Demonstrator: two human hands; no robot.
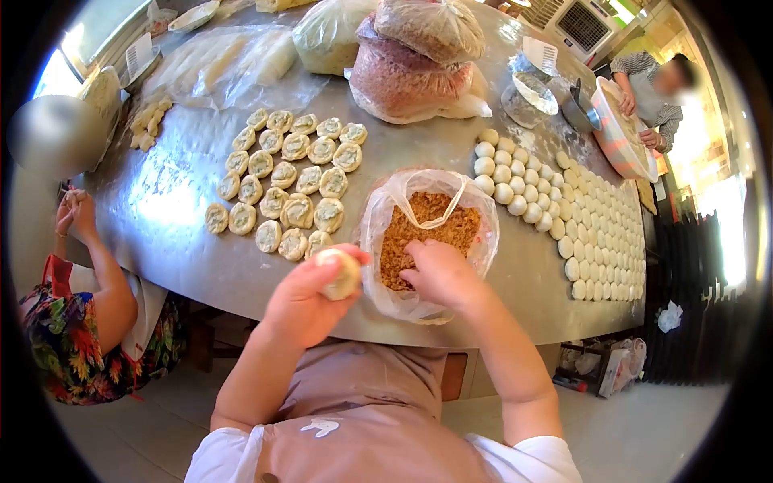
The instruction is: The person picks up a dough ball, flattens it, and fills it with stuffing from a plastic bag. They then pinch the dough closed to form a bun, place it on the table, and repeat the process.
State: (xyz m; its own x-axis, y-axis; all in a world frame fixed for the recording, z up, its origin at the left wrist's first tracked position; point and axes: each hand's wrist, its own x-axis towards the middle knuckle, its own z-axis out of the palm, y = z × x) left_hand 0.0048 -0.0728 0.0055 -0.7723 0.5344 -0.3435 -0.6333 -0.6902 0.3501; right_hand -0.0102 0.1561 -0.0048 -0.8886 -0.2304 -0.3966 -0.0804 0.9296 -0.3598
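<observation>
My left hand [310,294] holds a round piece of pale dough [342,275] between thumb and fingers, just left of a plastic bag. That bag [374,258] stands open on the metal table, full of brown crumbly filling [431,211]. The fingers of my right hand [439,274] are pressed into the filling, their tips hidden in it. Left of the bag lie rows of shaped dough pieces [296,146] with pale greenish centres. On the right are many smooth white dough balls [503,193] and flatter dough rounds [596,249].
Tied bags [411,80] stand at the table's back, beside plastic-covered dough [217,64]. A metal bowl [529,101] is at the back right. One person [656,97] works over a large tub [620,137]; another person's hands [76,213] are at the left edge.
</observation>
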